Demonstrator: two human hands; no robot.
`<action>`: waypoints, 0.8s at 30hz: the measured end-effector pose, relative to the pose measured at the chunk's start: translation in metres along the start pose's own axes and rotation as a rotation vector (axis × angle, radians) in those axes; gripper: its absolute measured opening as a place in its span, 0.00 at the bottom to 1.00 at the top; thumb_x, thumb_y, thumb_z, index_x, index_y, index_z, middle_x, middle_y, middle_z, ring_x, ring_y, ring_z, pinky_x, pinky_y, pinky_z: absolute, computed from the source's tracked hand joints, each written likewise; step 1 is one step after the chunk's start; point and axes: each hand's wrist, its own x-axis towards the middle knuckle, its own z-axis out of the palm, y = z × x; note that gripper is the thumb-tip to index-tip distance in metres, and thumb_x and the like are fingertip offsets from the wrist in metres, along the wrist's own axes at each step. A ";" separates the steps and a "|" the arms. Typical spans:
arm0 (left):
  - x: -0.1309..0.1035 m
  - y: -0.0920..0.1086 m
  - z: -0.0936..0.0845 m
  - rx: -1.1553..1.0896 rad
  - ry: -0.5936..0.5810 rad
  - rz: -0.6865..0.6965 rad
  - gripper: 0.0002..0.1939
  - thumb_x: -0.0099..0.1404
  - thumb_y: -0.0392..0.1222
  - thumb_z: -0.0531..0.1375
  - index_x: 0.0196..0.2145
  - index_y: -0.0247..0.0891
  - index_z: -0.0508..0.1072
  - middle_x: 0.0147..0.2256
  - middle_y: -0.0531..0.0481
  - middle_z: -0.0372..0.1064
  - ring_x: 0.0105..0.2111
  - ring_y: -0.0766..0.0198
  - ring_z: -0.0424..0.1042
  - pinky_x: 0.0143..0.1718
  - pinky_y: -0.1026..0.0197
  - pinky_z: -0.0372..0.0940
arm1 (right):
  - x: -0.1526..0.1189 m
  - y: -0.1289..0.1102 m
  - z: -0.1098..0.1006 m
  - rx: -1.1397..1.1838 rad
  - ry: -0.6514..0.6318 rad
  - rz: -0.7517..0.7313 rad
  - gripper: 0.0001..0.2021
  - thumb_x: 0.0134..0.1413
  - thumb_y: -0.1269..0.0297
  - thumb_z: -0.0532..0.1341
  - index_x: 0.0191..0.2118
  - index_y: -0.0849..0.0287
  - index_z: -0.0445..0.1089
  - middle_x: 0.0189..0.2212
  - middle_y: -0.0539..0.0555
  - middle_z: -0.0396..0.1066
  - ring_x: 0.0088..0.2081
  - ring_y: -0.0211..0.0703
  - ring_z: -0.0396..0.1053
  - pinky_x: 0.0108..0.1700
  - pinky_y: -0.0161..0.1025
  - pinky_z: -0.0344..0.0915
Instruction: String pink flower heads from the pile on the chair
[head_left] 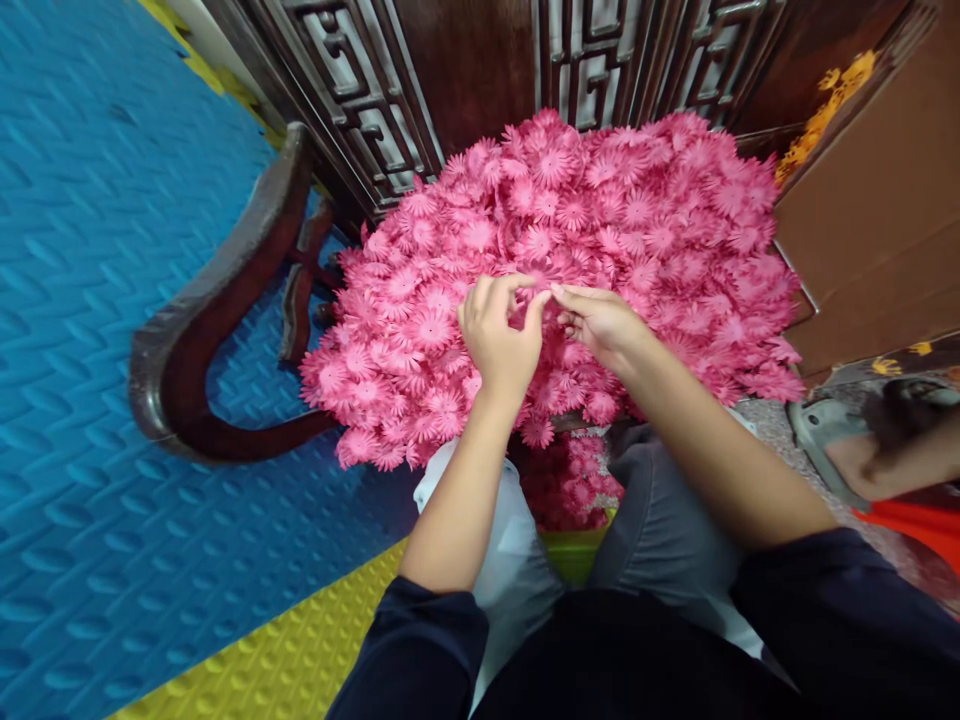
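Through the head camera I am looking down on two bare hands working above a broad heap of pink flowers [637, 210]. I am bringing the left hand [499, 325] and the right hand [596, 320] together near the middle of the heap, where one darker pink flower [541, 268] is lying just beyond the meeting fingertips. The left hand is arching, its thumb and index finger framing a gap; I am not able to tell whether it is grasping that flower. The right hand is bringing thumb and index finger together, its other fingers curling inward; whatever is sitting between the tips is too small for me to make out. More pink flowers [585, 470] are showing lower down, between the grey trouser legs [660, 500]. Behind the heap a carved dark wooden panel [484, 70] is rising; to the left a curved wooden armrest [187, 330] is standing out against a blue mat [75, 300], which a yellow mat [300, 620] is bordering. At right, a brown board [870, 240] is flanking the heap, orange flowers [836, 100] are lining its far edge, and another person's sandalled foot [855, 465] is resting nearby.
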 end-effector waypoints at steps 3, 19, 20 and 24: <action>-0.001 0.000 0.002 0.007 -0.046 -0.010 0.06 0.58 0.46 0.63 0.29 0.42 0.73 0.28 0.53 0.64 0.31 0.64 0.64 0.38 0.58 0.59 | -0.001 0.000 0.000 -0.003 -0.051 -0.015 0.02 0.45 0.70 0.65 0.29 0.60 0.73 0.21 0.45 0.69 0.21 0.25 0.60 0.26 0.28 0.54; -0.003 0.004 0.005 -0.209 0.016 -0.066 0.03 0.58 0.40 0.63 0.28 0.40 0.76 0.26 0.54 0.62 0.28 0.69 0.62 0.32 0.64 0.59 | -0.004 -0.005 -0.005 -0.029 -0.170 -0.020 0.08 0.40 0.63 0.68 0.29 0.60 0.75 0.27 0.48 0.71 0.22 0.26 0.56 0.26 0.31 0.51; -0.004 0.005 0.004 -0.223 0.025 -0.073 0.03 0.58 0.39 0.62 0.28 0.39 0.75 0.26 0.54 0.62 0.28 0.70 0.62 0.32 0.64 0.59 | -0.005 -0.006 -0.005 -0.022 -0.184 -0.002 0.08 0.39 0.63 0.68 0.28 0.60 0.75 0.28 0.48 0.71 0.23 0.27 0.56 0.26 0.31 0.52; -0.004 0.010 0.002 -0.229 0.073 -0.089 0.03 0.59 0.36 0.61 0.27 0.37 0.73 0.26 0.54 0.61 0.28 0.70 0.62 0.32 0.64 0.59 | -0.007 -0.006 -0.004 -0.019 -0.236 -0.008 0.09 0.35 0.64 0.69 0.28 0.60 0.74 0.27 0.48 0.71 0.25 0.29 0.57 0.28 0.32 0.54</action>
